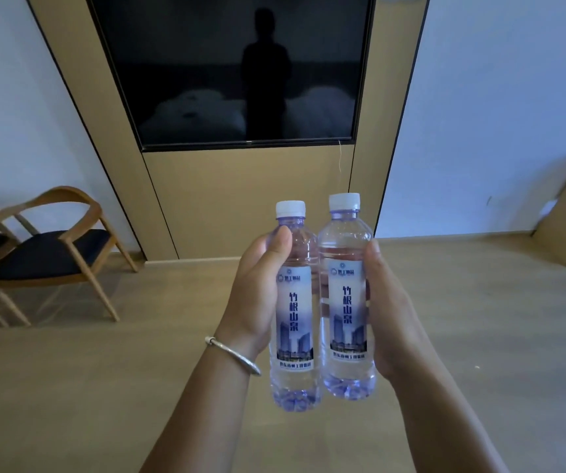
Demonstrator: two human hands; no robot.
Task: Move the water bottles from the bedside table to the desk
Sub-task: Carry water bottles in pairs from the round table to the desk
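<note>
A dark television (240, 70) is mounted in a tan wall panel (240, 199); wooden chairs (53, 247) are placed on the beige floor (104, 387), left of the hands.

Both hands (254, 295) (391, 315) hold two upright water bottles (295, 308) (346, 295) side by side.

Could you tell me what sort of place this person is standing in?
Probably a hotel room. A large dark television hangs on a tan wall panel, its screen reflecting two beds; wooden armchairs stand to the left; and each hand holds a labelled water bottle.
</note>
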